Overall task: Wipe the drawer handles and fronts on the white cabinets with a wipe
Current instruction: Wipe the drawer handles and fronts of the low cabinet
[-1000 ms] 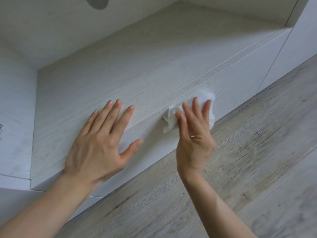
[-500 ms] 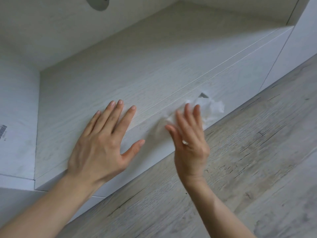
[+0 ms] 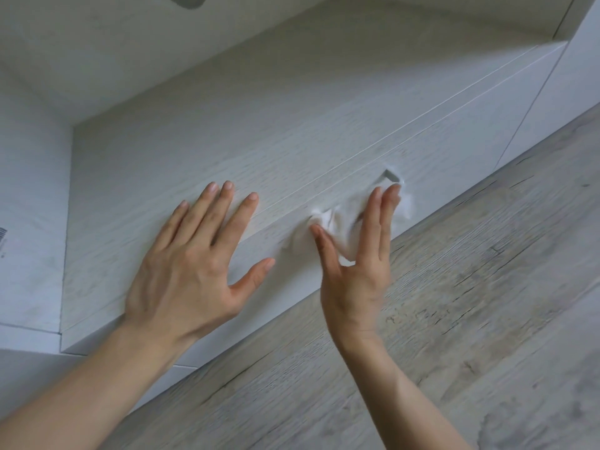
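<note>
White crumpled wipe point(image 3: 337, 222) — under straight-fingered right hand point(image 3: 354, 274) on drawer front point(image 3: 470, 151) — left hand point(image 3: 191, 271) flat.

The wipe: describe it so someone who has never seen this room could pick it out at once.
Find the long white cabinet above the grey wood-look floor, then its lowest drawer front. The right hand presses the wipe against that front with straight fingers. It is the only crumpled, soft white thing on that flat, grained surface.

A home room, judging by the low white wood-grain cabinet point(image 3: 227, 125) standing on grey plank flooring point(image 3: 454, 319)
</note>
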{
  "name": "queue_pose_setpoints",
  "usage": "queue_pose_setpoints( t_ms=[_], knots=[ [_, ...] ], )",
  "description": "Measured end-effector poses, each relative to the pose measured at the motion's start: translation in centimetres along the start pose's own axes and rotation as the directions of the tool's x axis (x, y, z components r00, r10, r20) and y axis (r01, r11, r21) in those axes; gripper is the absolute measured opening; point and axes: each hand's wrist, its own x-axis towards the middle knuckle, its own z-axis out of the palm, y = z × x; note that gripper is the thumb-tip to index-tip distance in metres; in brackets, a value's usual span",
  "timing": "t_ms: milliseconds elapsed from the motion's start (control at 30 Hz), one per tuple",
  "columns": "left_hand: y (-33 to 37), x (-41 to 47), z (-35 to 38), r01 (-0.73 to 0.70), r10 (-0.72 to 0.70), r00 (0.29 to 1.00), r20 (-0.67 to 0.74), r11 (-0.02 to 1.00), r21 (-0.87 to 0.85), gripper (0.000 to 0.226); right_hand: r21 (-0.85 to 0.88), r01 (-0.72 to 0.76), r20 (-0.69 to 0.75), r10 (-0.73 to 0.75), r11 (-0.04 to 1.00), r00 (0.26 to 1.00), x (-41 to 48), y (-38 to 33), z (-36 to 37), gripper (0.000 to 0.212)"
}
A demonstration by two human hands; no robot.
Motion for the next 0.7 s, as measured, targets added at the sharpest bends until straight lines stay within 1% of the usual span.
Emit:
queue_pose_setpoints(
  t_ms=[67,133,200,267,333,400,467,533,600,700],
  knots=[
    [0.0,-0.1,-0.1,0.002,-0.002,1.000,0.007,1.000,-0.002,0.071,0.036,-0.036,0.008,0.035,0.999,0.999,-0.7,-0.5,0.4,0.073],
    [0.1,-0.1,-0.1,0.003,-0.003,1.000,0.010,1.000,-0.007,0.071,0.053,-0.057,0.001,0.057,0.997,0.998,0.2,-0.3,0.1,0.081],
    [0.0,0.0,-0.1,0.004,-0.004,1.000,0.007,1.000,0.000,0.071,0.017,-0.064,0.002,0.064,0.998,0.998,1.2,-0.1,-0.2,0.090],
    [0.0,0.0,0.0,0.003,-0.003,1.000,0.000,1.000,0.003,0.070,0.016,-0.103,-0.012,0.103,0.995,0.995,1.4,-0.7,-0.2,0.094],
    [0.0,0.0,0.0,0.004,-0.004,1.000,-0.004,1.000,0.004,0.070,0.021,-0.142,-0.022,0.143,0.990,0.990,0.9,-1.5,0.1,0.094],
    [0.0,-0.1,0.0,0.007,-0.007,1.000,-0.001,1.000,-0.003,0.071,0.001,-0.136,-0.010,0.136,0.991,0.991,0.8,-1.5,0.1,0.092],
    [0.1,0.0,0.0,0.011,-0.011,1.000,-0.003,1.000,-0.009,0.071,-0.034,-0.092,0.040,0.093,0.995,0.995,1.6,-0.7,-0.5,0.098],
    [0.1,0.1,0.0,0.012,-0.012,1.000,-0.008,1.000,-0.007,0.070,-0.101,-0.031,0.098,0.041,0.994,0.994,2.3,0.0,-0.7,0.098],
    [0.1,0.0,0.0,0.010,-0.010,1.000,-0.003,1.000,-0.003,0.070,-0.175,0.056,0.118,-0.036,0.983,0.992,2.0,-0.1,-0.6,0.090],
    [0.1,0.0,0.0,0.009,-0.009,1.000,-0.001,1.000,-0.003,0.070,-0.315,0.269,0.133,-0.238,0.910,0.962,1.1,0.8,-0.6,0.070]
  ],
)
